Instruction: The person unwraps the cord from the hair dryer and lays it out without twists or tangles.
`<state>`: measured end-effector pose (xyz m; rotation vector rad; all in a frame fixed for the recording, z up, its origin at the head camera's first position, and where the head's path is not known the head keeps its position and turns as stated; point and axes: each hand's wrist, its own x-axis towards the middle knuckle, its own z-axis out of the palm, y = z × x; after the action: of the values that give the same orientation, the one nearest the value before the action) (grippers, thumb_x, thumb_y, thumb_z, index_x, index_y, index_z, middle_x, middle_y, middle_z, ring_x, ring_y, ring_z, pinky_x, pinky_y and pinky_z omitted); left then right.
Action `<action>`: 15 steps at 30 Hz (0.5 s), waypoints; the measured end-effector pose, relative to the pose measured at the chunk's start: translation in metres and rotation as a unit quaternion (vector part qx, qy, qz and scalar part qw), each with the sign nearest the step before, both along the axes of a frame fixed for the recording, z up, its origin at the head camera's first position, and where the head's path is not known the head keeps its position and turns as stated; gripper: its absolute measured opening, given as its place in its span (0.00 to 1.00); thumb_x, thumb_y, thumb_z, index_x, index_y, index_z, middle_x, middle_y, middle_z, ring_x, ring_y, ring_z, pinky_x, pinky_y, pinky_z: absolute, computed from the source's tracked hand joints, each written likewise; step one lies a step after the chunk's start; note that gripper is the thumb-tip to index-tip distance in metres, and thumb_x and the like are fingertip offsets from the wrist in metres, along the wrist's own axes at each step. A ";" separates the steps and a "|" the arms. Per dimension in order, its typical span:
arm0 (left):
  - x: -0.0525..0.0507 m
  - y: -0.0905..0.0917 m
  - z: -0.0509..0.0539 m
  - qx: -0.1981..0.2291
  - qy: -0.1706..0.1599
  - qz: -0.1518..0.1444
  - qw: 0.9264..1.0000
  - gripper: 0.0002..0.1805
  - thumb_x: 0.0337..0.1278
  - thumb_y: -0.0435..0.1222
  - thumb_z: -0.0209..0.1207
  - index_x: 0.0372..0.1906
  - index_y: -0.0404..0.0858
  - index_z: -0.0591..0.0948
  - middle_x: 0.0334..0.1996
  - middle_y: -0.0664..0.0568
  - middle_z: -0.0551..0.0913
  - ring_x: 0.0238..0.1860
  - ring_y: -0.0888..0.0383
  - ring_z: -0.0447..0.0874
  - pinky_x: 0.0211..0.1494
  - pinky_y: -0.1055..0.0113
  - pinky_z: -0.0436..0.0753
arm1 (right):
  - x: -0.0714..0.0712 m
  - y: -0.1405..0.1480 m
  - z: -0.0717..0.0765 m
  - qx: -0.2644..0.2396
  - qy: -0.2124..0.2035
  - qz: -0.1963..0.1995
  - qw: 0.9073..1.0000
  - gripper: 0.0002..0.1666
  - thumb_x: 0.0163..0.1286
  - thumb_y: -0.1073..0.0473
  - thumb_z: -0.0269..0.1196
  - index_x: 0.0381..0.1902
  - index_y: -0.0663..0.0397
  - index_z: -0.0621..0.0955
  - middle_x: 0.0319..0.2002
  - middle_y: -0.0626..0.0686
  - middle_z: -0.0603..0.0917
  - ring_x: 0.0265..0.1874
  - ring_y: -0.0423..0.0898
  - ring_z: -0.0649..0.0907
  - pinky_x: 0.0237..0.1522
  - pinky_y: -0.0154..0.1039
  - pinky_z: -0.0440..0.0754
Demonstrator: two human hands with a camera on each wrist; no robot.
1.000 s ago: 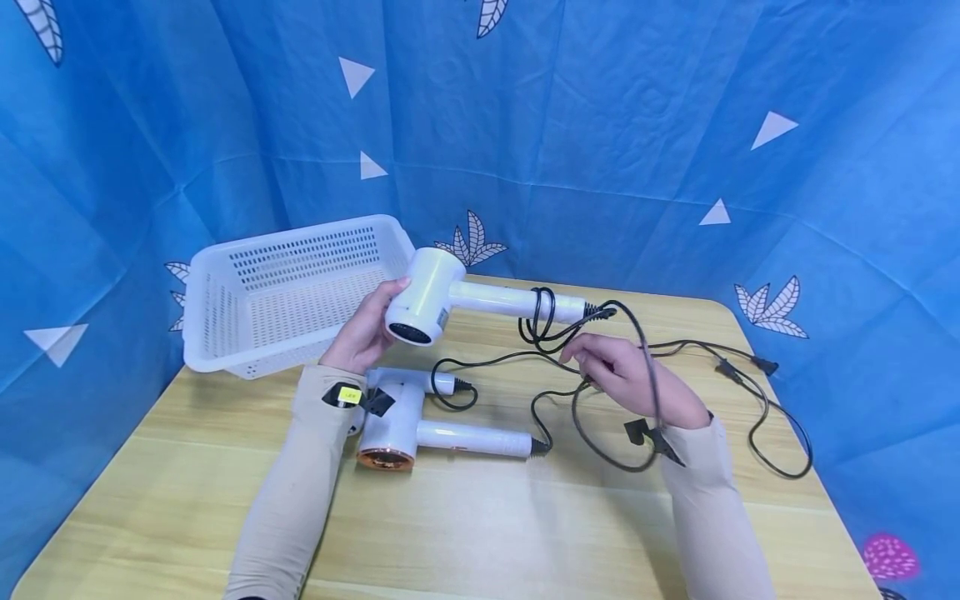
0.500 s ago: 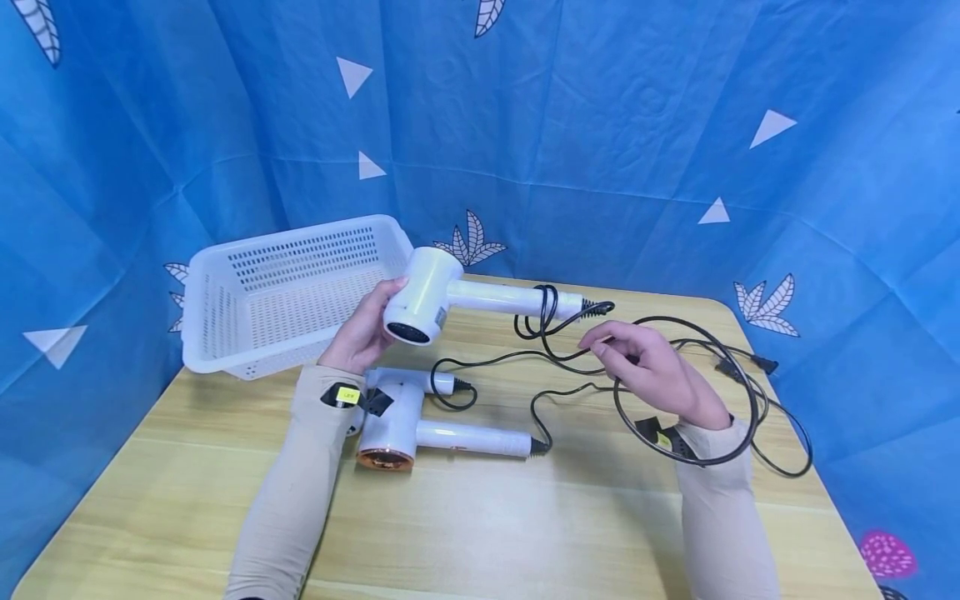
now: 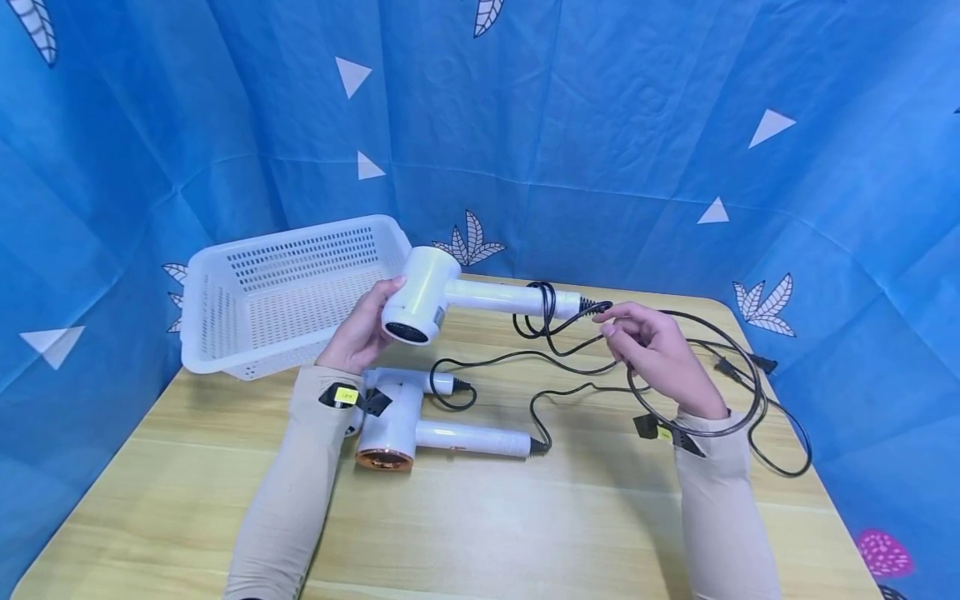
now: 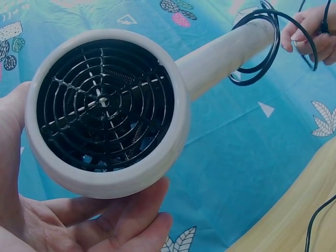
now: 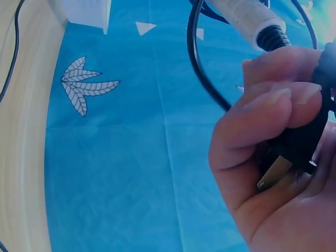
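My left hand [image 3: 360, 329] grips the barrel of a white hair dryer [image 3: 423, 292] above the table, handle pointing right. In the left wrist view the round black grille [image 4: 102, 105] faces the camera, thumb and fingers around its rim. Black cord [image 3: 551, 312] is looped round the handle's far end. Near that end, my right hand [image 3: 663, 358] holds the cord's black plug [image 5: 302, 144] in curled fingers; a metal prong shows in the right wrist view. A large loop of cord [image 3: 756, 375] hangs around the right wrist.
Below lie a white hair dryer with a copper rim [image 3: 472, 439] and another white one [image 3: 420, 381] behind it, partly hidden. Their cords run right to plugs [image 3: 765, 365] near the table's right edge. A white perforated basket [image 3: 217, 367] stands at back left, before a blue curtain [image 3: 600, 125].
My right hand has moved to the right with the plug, then slightly up. The cord loop has swung right around the wrist. The left hand and its hair dryer have barely moved.
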<state>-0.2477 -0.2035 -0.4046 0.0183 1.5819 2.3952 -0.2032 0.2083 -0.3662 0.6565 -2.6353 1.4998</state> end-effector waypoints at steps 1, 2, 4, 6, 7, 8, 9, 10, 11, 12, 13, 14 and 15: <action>0.000 0.000 0.000 0.000 0.000 0.001 1.000 0.22 0.72 0.51 0.57 0.61 0.45 0.72 0.45 0.58 0.87 0.45 0.64 0.87 0.43 0.76 0.85 | -0.001 -0.001 0.000 -0.005 -0.001 -0.001 1.000 0.12 0.80 0.59 0.59 0.55 0.55 0.82 0.22 0.44 0.78 0.15 0.43 0.73 0.15 0.38 0.74; 0.000 0.000 0.000 0.000 -0.001 0.002 1.000 0.22 0.72 0.51 0.57 0.61 0.45 0.72 0.45 0.58 0.87 0.45 0.64 0.87 0.43 0.76 0.85 | -0.001 -0.002 0.000 -0.007 -0.003 -0.002 1.000 0.12 0.79 0.58 0.59 0.54 0.55 0.83 0.22 0.43 0.77 0.14 0.41 0.72 0.15 0.38 0.73; 0.000 0.000 0.001 -0.003 -0.001 0.004 1.000 0.22 0.72 0.52 0.57 0.61 0.46 0.73 0.44 0.58 0.87 0.45 0.64 0.87 0.42 0.76 0.84 | -0.002 -0.003 -0.001 -0.005 -0.002 -0.003 1.000 0.12 0.79 0.57 0.61 0.54 0.53 0.83 0.27 0.41 0.82 0.13 0.40 0.71 0.14 0.38 0.72; 0.000 -0.001 0.001 -0.005 -0.002 0.005 1.000 0.22 0.72 0.52 0.57 0.61 0.46 0.73 0.45 0.58 0.87 0.45 0.64 0.87 0.43 0.76 0.84 | -0.004 -0.004 -0.003 0.006 -0.004 0.005 1.000 0.13 0.79 0.56 0.61 0.56 0.50 0.84 0.34 0.42 0.84 0.11 0.40 0.69 0.13 0.38 0.70; 0.000 -0.001 0.001 -0.006 -0.001 0.006 1.000 0.22 0.72 0.52 0.57 0.60 0.46 0.73 0.44 0.58 0.87 0.45 0.64 0.87 0.43 0.76 0.83 | -0.004 -0.005 -0.003 0.017 -0.002 0.011 1.000 0.14 0.79 0.56 0.61 0.58 0.48 0.84 0.38 0.44 0.85 0.11 0.40 0.68 0.13 0.37 0.70; 0.000 -0.001 0.001 -0.005 -0.002 0.007 1.000 0.22 0.72 0.52 0.57 0.60 0.46 0.73 0.44 0.59 0.87 0.45 0.64 0.87 0.43 0.76 0.83 | -0.005 -0.005 -0.004 0.030 0.000 0.019 0.999 0.14 0.79 0.55 0.60 0.59 0.46 0.83 0.44 0.45 0.86 0.11 0.40 0.68 0.14 0.37 0.70; 0.000 -0.001 0.001 -0.005 -0.003 0.009 1.000 0.22 0.72 0.52 0.57 0.60 0.46 0.73 0.44 0.59 0.87 0.45 0.64 0.87 0.43 0.76 0.83 | -0.006 -0.005 -0.005 0.046 0.005 0.028 0.999 0.15 0.79 0.55 0.60 0.60 0.45 0.83 0.52 0.47 0.85 0.13 0.40 0.71 0.16 0.36 0.72; -0.001 -0.001 0.001 -0.004 -0.003 0.010 1.000 0.22 0.72 0.52 0.57 0.60 0.45 0.73 0.44 0.58 0.87 0.45 0.64 0.87 0.42 0.76 0.83 | -0.007 -0.005 -0.006 0.062 0.009 0.039 0.997 0.16 0.79 0.56 0.60 0.61 0.44 0.82 0.54 0.49 0.84 0.15 0.39 0.73 0.19 0.35 0.75; -0.001 -0.001 0.001 -0.003 -0.005 0.012 1.000 0.22 0.72 0.52 0.57 0.61 0.45 0.73 0.44 0.58 0.87 0.45 0.64 0.87 0.43 0.76 0.84 | -0.007 -0.005 -0.007 0.079 0.013 0.050 0.996 0.17 0.80 0.56 0.59 0.62 0.45 0.82 0.57 0.50 0.84 0.17 0.39 0.75 0.22 0.35 0.77; -0.001 -0.001 0.001 -0.002 -0.005 0.014 1.000 0.22 0.72 0.52 0.57 0.61 0.45 0.72 0.45 0.58 0.87 0.45 0.64 0.87 0.43 0.76 0.84 | -0.007 -0.006 -0.008 0.093 0.014 0.061 0.994 0.17 0.80 0.57 0.59 0.62 0.46 0.82 0.59 0.52 0.84 0.21 0.38 0.79 0.26 0.34 0.79; -0.001 -0.001 0.001 -0.001 -0.006 0.016 1.000 0.21 0.72 0.51 0.57 0.61 0.46 0.72 0.45 0.58 0.87 0.45 0.63 0.87 0.43 0.76 0.84 | -0.007 -0.006 -0.008 0.108 0.015 0.072 0.991 0.17 0.80 0.57 0.59 0.62 0.47 0.83 0.60 0.54 0.85 0.25 0.38 0.82 0.30 0.34 0.82; 0.000 -0.001 0.001 0.001 -0.007 0.018 1.000 0.22 0.72 0.51 0.57 0.61 0.46 0.72 0.46 0.58 0.86 0.46 0.63 0.87 0.44 0.76 0.84 | -0.006 -0.007 -0.008 0.122 0.013 0.081 0.989 0.16 0.80 0.57 0.59 0.61 0.49 0.83 0.60 0.55 0.86 0.28 0.38 0.84 0.32 0.34 0.83; 0.000 -0.002 0.001 0.001 -0.007 0.019 1.000 0.22 0.72 0.51 0.57 0.62 0.46 0.71 0.46 0.57 0.86 0.46 0.63 0.87 0.44 0.76 0.84 | -0.006 -0.008 -0.008 0.133 0.008 0.088 0.987 0.16 0.79 0.57 0.59 0.60 0.50 0.84 0.59 0.56 0.87 0.31 0.38 0.86 0.34 0.34 0.84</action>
<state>-0.2480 -0.2051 -0.4036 -0.0290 1.5879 2.4208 -0.2093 0.2008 -0.3742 0.9381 -2.8582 1.1784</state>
